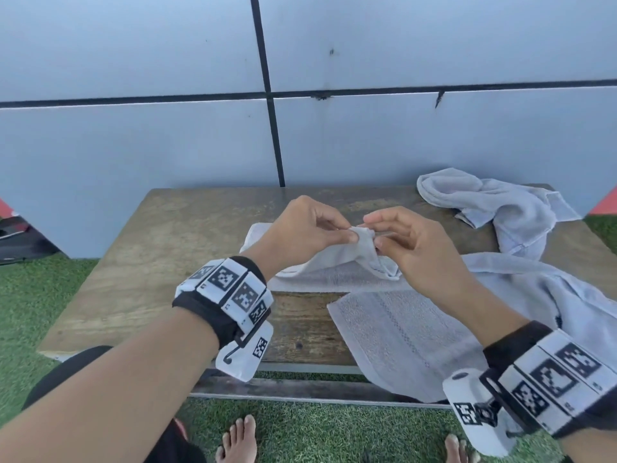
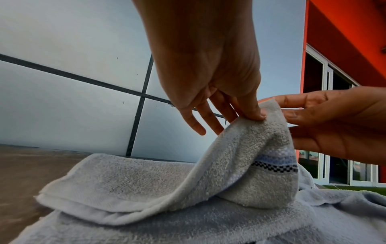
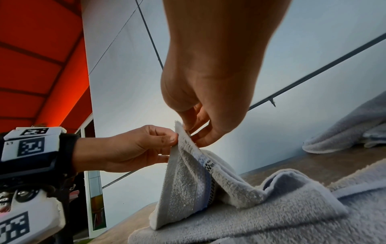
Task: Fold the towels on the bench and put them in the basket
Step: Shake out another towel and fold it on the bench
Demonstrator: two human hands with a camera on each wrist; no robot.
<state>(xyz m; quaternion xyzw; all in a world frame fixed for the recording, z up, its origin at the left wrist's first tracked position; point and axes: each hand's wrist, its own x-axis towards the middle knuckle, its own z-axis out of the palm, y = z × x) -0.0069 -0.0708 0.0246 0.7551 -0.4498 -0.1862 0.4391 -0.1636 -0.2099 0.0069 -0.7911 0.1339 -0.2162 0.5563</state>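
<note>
A small white towel with a blue and checked stripe lies on the wooden bench, on top of a larger grey towel. One corner of it is lifted off the bench. My left hand pinches that corner between thumb and fingers, as the left wrist view shows. My right hand pinches the same corner from the right side, fingertips on the towel's edge. The hands almost touch. No basket is in view.
The larger grey towel hangs over the bench's front edge at the right. A crumpled grey towel lies at the back right corner. A grey panelled wall stands right behind the bench. Green turf and my bare feet are below.
</note>
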